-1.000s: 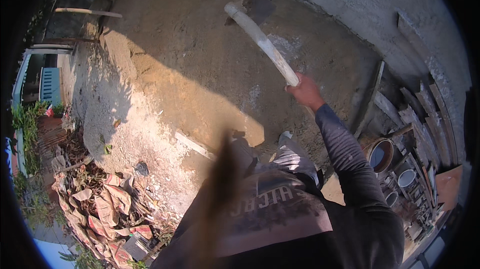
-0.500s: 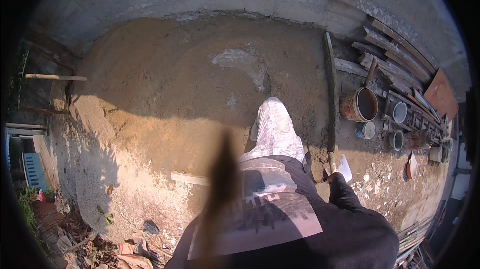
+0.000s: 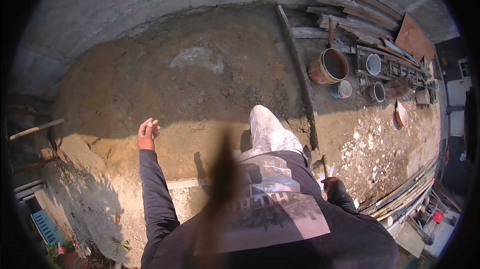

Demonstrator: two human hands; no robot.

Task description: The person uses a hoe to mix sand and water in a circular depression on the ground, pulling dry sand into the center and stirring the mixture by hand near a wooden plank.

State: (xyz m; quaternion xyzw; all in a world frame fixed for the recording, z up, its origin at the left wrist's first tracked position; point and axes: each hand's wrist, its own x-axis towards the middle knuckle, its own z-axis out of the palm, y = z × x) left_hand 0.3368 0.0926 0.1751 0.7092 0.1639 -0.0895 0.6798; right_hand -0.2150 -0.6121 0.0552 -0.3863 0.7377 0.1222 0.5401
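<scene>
My left hand (image 3: 149,133) is out in the air over the edge between the shaded and sunlit sand, palm partly turned up. Its fingers are a little bent and apart, with nothing in them. Low at my right side, my right hand (image 3: 331,183) is closed on a trowel (image 3: 325,164); its handle points away from me and its pale blade is partly hidden by the hand. Ahead of me spreads a bed of damp brown sand or mortar (image 3: 200,89) with a pale grey patch (image 3: 198,59). My bent knee (image 3: 270,124) in stained trousers rests beside it.
A long board (image 3: 300,74) edges the bed on the right. Beyond it stand a large bucket (image 3: 330,66), smaller buckets (image 3: 342,90) and stacked planks (image 3: 360,11). White chips (image 3: 367,144) litter the ground. A wooden handle (image 3: 37,129) juts in at left. A dark blur blocks part of the view.
My left arm has come into view, reaching forward. The view has turned toward the right, so buckets and planks sit further left. The trowel stays in my right hand, tilted differently.
</scene>
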